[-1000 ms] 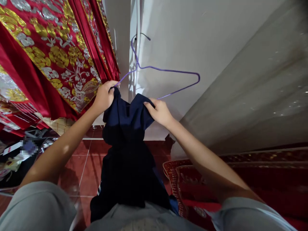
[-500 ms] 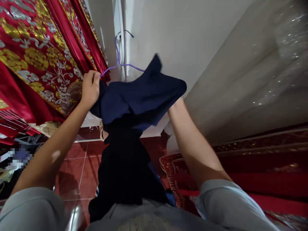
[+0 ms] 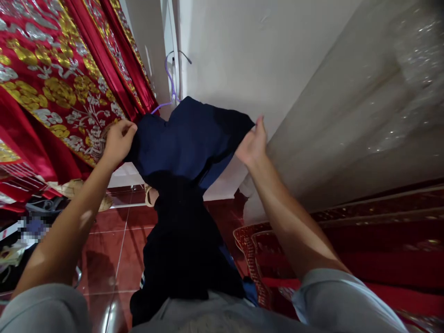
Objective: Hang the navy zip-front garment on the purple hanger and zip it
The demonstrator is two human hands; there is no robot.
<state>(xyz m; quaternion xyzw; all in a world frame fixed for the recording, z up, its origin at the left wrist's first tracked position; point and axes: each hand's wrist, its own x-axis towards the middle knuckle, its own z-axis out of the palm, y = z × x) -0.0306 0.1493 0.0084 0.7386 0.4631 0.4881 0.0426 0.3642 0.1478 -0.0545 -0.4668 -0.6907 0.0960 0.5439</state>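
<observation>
A dark navy garment [image 3: 180,138], which looks like a shirt, hangs spread out on a purple hanger [image 3: 172,90] in front of me. Its cloth covers most of the hanger; only the hook and part of the left arm show. My left hand [image 3: 120,141] pinches the garment's upper left edge between thumb and fingers. At the right corner, my right hand [image 3: 253,143] holds the edge of the cloth, thumb pointing up and some fingers tucked out of sight. The fabric stretches between both hands, and its lower part merges with dark clothing below.
Red curtain-like fabric with gold and silver embroidery [image 3: 58,88] hangs at the left. A pale wall [image 3: 263,55] stands ahead. Plastic-covered material [image 3: 354,115] is on the right, above red beaded cloth [image 3: 256,249]. Red tiles [image 3: 107,249] cover the floor, with clutter at lower left.
My right hand has come out from behind the cloth to its right edge. The garment now covers the hanger's right arm. My left hand has shifted left and slightly down.
</observation>
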